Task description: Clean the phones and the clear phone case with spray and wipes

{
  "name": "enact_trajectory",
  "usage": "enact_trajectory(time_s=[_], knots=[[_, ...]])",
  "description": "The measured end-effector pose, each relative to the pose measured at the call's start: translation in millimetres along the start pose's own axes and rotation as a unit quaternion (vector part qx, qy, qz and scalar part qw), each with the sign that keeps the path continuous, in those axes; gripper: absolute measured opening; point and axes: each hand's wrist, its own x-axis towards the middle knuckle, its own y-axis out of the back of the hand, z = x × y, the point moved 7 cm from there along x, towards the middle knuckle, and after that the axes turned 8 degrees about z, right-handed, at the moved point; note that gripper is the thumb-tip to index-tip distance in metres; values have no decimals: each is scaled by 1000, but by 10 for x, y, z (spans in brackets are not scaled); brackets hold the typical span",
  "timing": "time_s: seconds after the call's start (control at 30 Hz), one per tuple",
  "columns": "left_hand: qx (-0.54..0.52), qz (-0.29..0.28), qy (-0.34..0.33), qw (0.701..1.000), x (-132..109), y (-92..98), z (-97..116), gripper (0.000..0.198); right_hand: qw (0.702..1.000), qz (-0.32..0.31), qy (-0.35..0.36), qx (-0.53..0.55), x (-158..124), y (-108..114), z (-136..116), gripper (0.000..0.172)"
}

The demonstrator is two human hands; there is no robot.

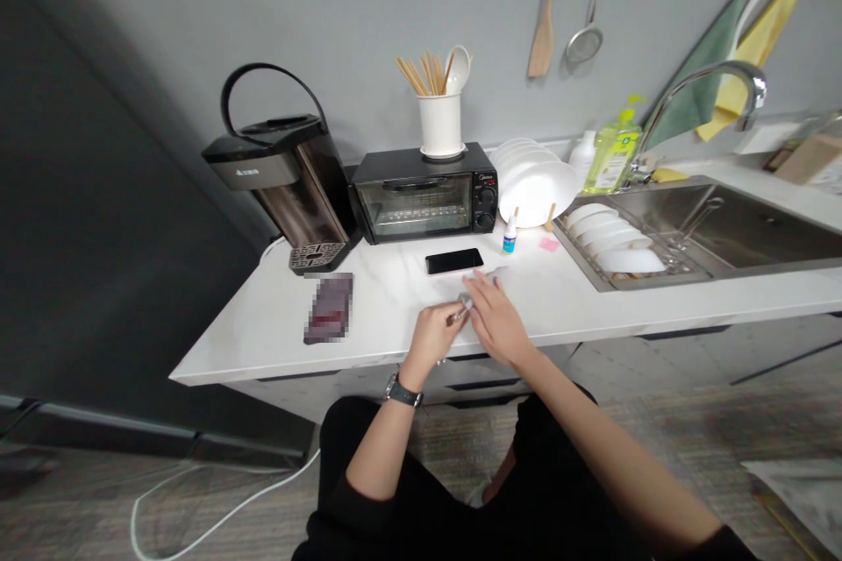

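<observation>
My left hand [434, 335], with a dark watch on its wrist, is closed around a thin, shiny metallic item [455, 316] just above the counter's front edge. Its exact kind is mostly hidden by the fingers. Against it, my right hand [498, 318] presses a light grey cloth [502, 272], which sticks out past the fingertips. A black smartphone [453, 261] lies flat just beyond both hands. To its right stands a small white bottle with a blue label [509, 238]. A pink scrap of paper [550, 244] is farther right.
On the white counter [263, 342] are a dark blurred-out packet [330, 307], a water dispenser [289, 184] and a toaster oven [421, 202] bearing a utensil holder [440, 124]. White plates [536, 180], a soap bottle [615, 153] and the sink [756, 232] are at right.
</observation>
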Motion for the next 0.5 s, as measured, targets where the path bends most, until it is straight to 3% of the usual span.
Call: enact_trajectory(time_s=[0.07,0.13,0.23,0.33,0.4,0.5], knots=[[19,6,-3,1000,-3,10,21,20,996,-42,68,37,-67,-36,-36,73],[7,22,1,1000,-13,44,36,16,994,-49,81,63,-138,-6,7,74],[-64,82,4,995,-43,148,100,16,994,-8,-3,107,-203,124,214,61],[-99,164,-36,981,-78,254,263,18,976,27,-79,203,-231,215,348,43],[-111,209,-62,970,-79,284,372,21,949,64,-145,272,-232,240,429,33],[-175,237,-46,954,-18,274,398,44,893,125,-241,359,-238,217,553,29]])
